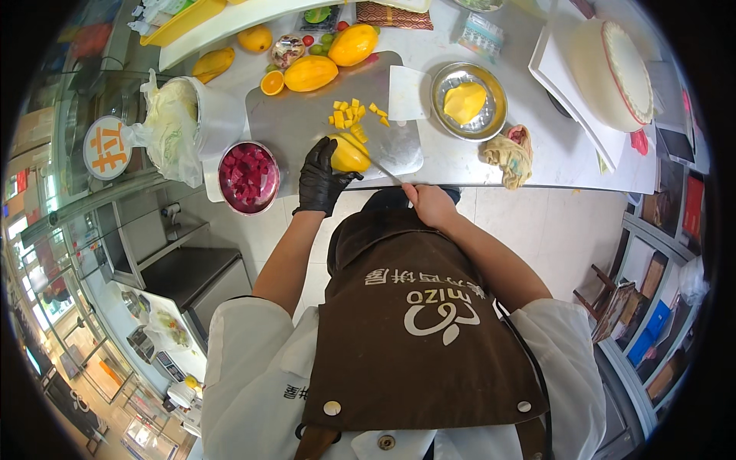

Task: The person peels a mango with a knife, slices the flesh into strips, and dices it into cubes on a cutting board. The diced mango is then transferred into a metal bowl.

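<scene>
My left hand point(318, 180), in a black glove, presses its fingers around a peeled yellow mango piece point(351, 155) near the front edge of a grey cutting board point(272, 119). My bare right hand point(431, 203) grips a knife point(389, 173), its blade pointing at the mango's right side. Cut lines show at the mango's far end, where slices lie close together. Just beyond are small mango cubes point(347, 113). Deep-red fruit cubes point(249, 176) fill a round bowl left of my gloved hand. To the right, a metal bowl point(502, 107) contains another peeled mango piece point(464, 103).
Whole yellow fruits point(310, 73), a halved orange point(271, 83) and small tomatoes line the board's far side. A bag-lined white bucket point(218, 119) stands left. Right of the metal bowl are a crumpled cloth point(507, 159) and a round white red-rimmed object point(613, 77).
</scene>
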The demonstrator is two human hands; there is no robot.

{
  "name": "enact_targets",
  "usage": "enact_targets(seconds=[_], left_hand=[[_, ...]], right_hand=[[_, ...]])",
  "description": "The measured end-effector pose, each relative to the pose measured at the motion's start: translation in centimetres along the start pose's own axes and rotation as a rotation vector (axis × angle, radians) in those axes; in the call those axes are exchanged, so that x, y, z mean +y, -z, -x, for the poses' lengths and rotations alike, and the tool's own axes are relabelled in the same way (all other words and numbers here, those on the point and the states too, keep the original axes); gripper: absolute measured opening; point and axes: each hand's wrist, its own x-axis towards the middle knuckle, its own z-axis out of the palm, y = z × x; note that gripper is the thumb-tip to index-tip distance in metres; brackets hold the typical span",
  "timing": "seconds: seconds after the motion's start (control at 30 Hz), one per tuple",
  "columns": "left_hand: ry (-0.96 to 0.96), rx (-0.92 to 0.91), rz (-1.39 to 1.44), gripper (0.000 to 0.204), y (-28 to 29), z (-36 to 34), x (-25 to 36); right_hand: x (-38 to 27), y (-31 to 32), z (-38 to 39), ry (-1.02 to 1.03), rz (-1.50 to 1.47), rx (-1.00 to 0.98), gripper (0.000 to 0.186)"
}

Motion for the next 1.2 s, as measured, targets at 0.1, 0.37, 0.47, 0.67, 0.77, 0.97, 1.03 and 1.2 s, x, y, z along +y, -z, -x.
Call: enact_targets(seconds=[0.1,0.37,0.47,0.67,0.77,0.97,1.03,1.2], left_hand=[[0.026,0.004,0.017,0.095,0.0,0.1,0.4],[-0.006,0.083,0.009,0.085,-1.3,1.2,0.0],[-0.005,0.088,0.005,0.081,-1.1,0.9,0.3],[-0.025,0.113,0.046,0.075,-1.0,1.0,0.1],[0.003,0.136,0.050,0.073,-1.3,1.4,0.3],[-0.020,0.178,0.059,0.073,-1.8,1.7,0.3],[-0.027,0.173,0.053,0.074,-1.6,1.7,0.4],[0.035,0.191,0.122,0.066,-1.9,2.3,0.0]], right_hand=[[0.4,-0.6,-0.4,0.004,-0.016,0.022,0.072],[-1.1,0.1,0.9,-0.011,0.020,-0.015,0.074],[-0.9,-0.9,0.0,-0.014,0.055,-0.027,0.074],[-0.4,-0.8,-0.4,0.012,-0.023,-0.007,0.074],[-1.2,0.1,0.6,0.055,-0.028,0.020,0.075],[-1.1,-0.9,0.2,0.031,-0.002,-0.025,0.076],[-0.6,-1.7,-0.3,0.017,0.010,-0.028,0.075],[-1.2,-0.6,0.2,0.021,-0.010,0.010,0.071]])
